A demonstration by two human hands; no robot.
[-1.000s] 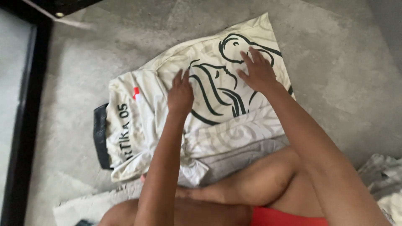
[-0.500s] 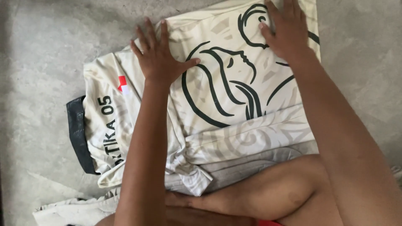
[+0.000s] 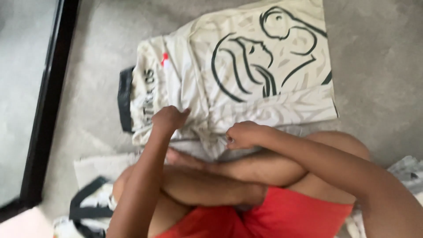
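Where both palms pressed flat on print half a second ago, left hand (image 3: pixel 169 119) and right hand (image 3: pixel 242 134) now pinch near hem of cream shirt (image 3: pixel 246 75), spread on grey carpet (image 3: pixel 379 79); smoothing over, fold apparently beginning.

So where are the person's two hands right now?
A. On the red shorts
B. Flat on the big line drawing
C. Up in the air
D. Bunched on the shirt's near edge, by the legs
D: the left hand and right hand grip the cream shirt at its near edge.
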